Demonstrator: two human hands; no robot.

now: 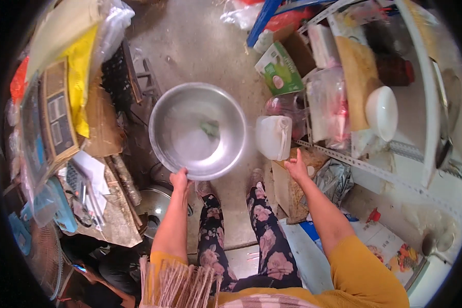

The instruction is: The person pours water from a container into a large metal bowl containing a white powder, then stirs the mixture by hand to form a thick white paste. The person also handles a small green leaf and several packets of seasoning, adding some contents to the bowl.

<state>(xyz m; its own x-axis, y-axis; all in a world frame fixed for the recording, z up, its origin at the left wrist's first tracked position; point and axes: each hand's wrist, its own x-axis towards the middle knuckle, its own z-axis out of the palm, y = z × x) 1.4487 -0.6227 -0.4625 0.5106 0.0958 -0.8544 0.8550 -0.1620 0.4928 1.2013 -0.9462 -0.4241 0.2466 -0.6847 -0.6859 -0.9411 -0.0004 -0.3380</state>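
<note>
My left hand grips the near rim of a wide, shiny metal basin, with the thumb over the edge. The basin is held out over the floor in front of my legs. Inside lies a small dull-green piece, too unclear to name. My right hand is stretched forward beside the lower corner of a whitish plastic container. One finger points up, apart from the others, and no object shows in the hand. Whether it touches the container I cannot tell.
On the right, a metal shelf rack holds bags and a white bowl. A green-and-white carton stands beyond the container. Cardboard is piled at left, above a fan. Another person's hand shows at lower left.
</note>
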